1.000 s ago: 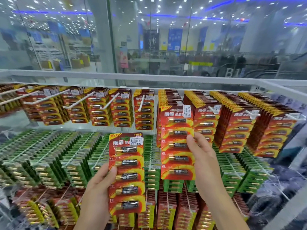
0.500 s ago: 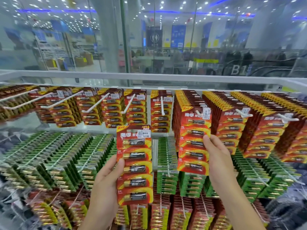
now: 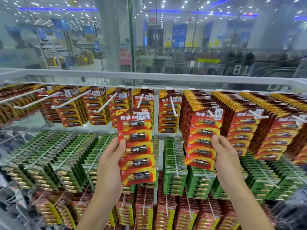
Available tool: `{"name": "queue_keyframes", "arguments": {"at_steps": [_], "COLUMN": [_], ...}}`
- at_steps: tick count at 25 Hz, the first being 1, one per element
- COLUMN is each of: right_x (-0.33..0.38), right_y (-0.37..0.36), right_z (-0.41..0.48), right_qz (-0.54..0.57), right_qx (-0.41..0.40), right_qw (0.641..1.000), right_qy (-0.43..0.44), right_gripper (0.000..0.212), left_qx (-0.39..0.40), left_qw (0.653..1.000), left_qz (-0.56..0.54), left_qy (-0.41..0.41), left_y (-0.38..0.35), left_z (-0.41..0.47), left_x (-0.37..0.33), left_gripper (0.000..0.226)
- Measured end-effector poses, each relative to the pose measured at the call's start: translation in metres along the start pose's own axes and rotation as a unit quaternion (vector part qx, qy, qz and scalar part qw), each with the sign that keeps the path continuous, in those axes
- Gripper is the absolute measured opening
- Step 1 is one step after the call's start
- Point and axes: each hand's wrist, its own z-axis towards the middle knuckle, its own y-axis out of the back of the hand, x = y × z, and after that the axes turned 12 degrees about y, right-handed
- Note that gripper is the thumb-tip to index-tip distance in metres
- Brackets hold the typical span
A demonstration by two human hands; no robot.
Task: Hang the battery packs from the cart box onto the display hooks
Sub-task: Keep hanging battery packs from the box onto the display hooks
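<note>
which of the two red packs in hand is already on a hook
The right pack, held by the right hand: a white hook pokes through its top. The left pack, in the left hand, hangs on nothing.

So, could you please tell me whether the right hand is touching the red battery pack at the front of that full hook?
Touching. The head view shows the right hand with its thumb pressed on the front pack's right edge.

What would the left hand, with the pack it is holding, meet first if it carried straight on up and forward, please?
Probably the white hook and the red packs hanging on it, right behind the top of the held pack. The left hand grips that pack's left edge; depth is hard to judge.
</note>
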Motion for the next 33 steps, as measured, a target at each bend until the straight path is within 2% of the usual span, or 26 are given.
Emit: {"name": "queue_keyframes", "arguments": {"at_steps": [7,11,15,22,25,33], "right_x": [-0.005,-0.009,-0.011,-0.015,-0.014,-0.024], "right_y": [0.001,0.001,0.002,0.004,0.004,0.013], "right_z": [0.004,0.006,0.007,0.011,0.012,0.004], "right_qz": [-0.008,-0.008,-0.013,-0.057,-0.067,-0.095], "right_qx": [0.002,-0.007,-0.007,-0.047,-0.046,-0.084], "right_qw": [1.0,1.0,1.0,0.997,0.997,0.992], "right_qy": [0.008,0.004,0.0,-0.002,0.0,0.024], "right_gripper": [0.02,0.018,0.013,0.019,0.026,0.018], "left_qx": [-0.002,0.002,-0.034,-0.099,-0.113,-0.155], "left_qw": [0.999,0.995,0.991,0.984,0.982,0.953], "left_qz": [0.028,0.089,0.123,0.148,0.153,0.24], "left_qy": [0.039,0.043,0.029,0.004,-0.017,-0.104], "left_y": [0.001,-0.005,-0.011,-0.014,-0.021,-0.016], "left_z": [0.023,0.067,0.121,0.191,0.188,0.156], "left_x": [-0.005,-0.012,-0.017,-0.006,-0.007,-0.004], "left_gripper": [0.027,0.028,0.027,0.034,0.018,0.032]}}
